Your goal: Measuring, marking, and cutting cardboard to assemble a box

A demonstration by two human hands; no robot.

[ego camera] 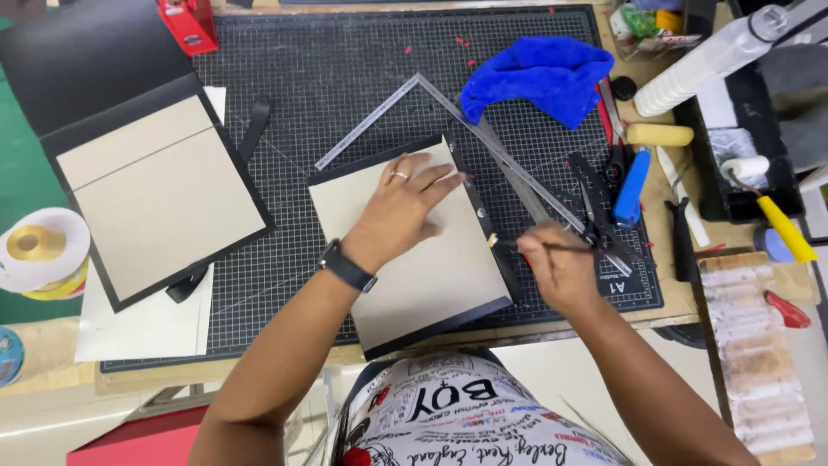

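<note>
On the black cutting mat (345, 60), your left hand (404, 203) lies flat, fingers spread wide, pressing the grey board panel (423, 267). Your right hand (556, 267), fingers pinched around a thin tool (552, 248), meets the panel's right edge beside the steel square (483, 129).

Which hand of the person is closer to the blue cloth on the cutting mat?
The left hand, by a small margin. It lies flat on the grey board, below and left of the blue cloth. The right hand holds a thin tool lower down, near the mat's front edge.
</note>
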